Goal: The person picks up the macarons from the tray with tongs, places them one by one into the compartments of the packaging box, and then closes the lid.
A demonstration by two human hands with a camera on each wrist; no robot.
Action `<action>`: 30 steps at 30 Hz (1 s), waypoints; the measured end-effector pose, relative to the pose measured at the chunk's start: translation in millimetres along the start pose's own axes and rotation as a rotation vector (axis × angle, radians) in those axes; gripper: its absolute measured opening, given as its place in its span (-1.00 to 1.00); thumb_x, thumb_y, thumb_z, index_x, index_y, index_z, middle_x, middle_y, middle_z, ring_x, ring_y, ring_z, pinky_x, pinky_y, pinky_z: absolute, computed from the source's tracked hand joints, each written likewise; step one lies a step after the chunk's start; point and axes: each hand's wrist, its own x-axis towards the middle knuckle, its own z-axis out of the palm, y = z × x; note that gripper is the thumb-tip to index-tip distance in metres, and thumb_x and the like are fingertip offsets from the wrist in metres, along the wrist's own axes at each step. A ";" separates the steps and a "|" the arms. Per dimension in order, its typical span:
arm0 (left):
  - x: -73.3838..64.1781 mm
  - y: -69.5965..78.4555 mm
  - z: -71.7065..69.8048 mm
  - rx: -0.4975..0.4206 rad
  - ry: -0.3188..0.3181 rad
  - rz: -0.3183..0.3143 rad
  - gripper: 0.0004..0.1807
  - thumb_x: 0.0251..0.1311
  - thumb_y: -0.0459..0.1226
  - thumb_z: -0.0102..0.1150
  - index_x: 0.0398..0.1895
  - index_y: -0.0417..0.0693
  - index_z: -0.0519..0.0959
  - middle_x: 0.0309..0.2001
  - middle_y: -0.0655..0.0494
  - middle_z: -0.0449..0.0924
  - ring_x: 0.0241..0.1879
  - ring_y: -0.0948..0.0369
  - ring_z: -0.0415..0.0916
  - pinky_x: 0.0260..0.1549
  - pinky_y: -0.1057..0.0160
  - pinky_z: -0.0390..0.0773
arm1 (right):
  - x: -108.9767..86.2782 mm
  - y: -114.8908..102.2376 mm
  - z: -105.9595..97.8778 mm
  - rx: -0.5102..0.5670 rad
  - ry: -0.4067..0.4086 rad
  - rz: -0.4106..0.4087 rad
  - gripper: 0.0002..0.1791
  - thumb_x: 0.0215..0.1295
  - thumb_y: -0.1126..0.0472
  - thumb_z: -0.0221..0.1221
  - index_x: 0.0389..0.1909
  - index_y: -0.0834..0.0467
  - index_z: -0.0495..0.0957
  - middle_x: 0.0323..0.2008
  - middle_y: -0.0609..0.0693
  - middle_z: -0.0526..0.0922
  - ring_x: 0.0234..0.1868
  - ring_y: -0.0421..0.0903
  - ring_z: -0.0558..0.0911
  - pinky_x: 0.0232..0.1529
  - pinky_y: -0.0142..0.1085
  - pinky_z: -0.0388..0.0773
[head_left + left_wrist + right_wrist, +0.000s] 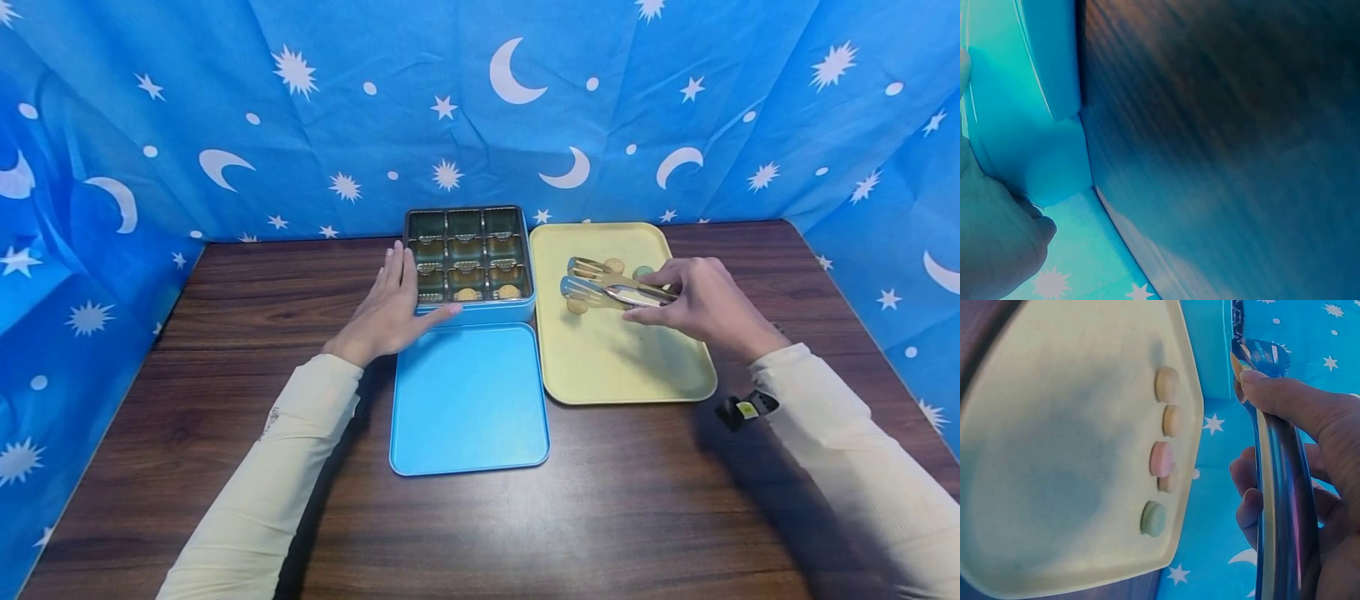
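My left hand (386, 308) lies with straight fingers along the left side of a blue tin (480, 314), its thumb across the front wall. Inside the tin is a divided insert (446, 250); two tan macarons (467, 295) sit in its front row, middle and right compartments. My right hand (708, 304) grips metal tongs (619, 293) above a yellow tray (600, 371). In the right wrist view, tan, pink and green macarons lie on the tray, among them a pink macaron (1161, 459) and a green macaron (1153, 519). Whether the tong tips hold anything, I cannot tell.
A blue lid (471, 400) lies flat on the wooden table (247, 333) in front of the tin. Behind the tin and tray hangs a blue cloth (442, 50) with white moons and stars. The tray stands close against the tin's right side.
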 end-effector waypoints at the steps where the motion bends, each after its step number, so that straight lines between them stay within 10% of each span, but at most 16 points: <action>1: -0.1 -0.1 0.0 0.002 0.001 0.002 0.34 0.21 0.52 -0.16 0.58 -0.26 -0.47 0.58 -0.11 -0.71 0.57 -0.04 -0.64 0.51 -0.03 -0.35 | 1.7 -0.9 -0.3 -0.004 -0.003 -0.005 -0.50 0.00 0.13 0.58 -0.05 0.30 0.75 -0.28 0.14 0.77 -0.54 -0.11 0.44 -0.65 -0.34 0.29; 30: -0.7 0.3 -0.8 -0.009 -0.004 0.002 0.33 0.23 0.50 -0.14 0.58 -0.26 -0.47 0.58 -0.11 -0.72 0.57 -0.02 -0.67 0.51 -0.05 -0.35 | 48.0 -35.1 14.8 0.016 -0.092 -0.024 -0.44 -0.02 0.08 0.59 -0.01 0.29 0.74 -0.45 0.00 0.66 -0.47 -0.06 0.45 -0.53 -0.28 0.32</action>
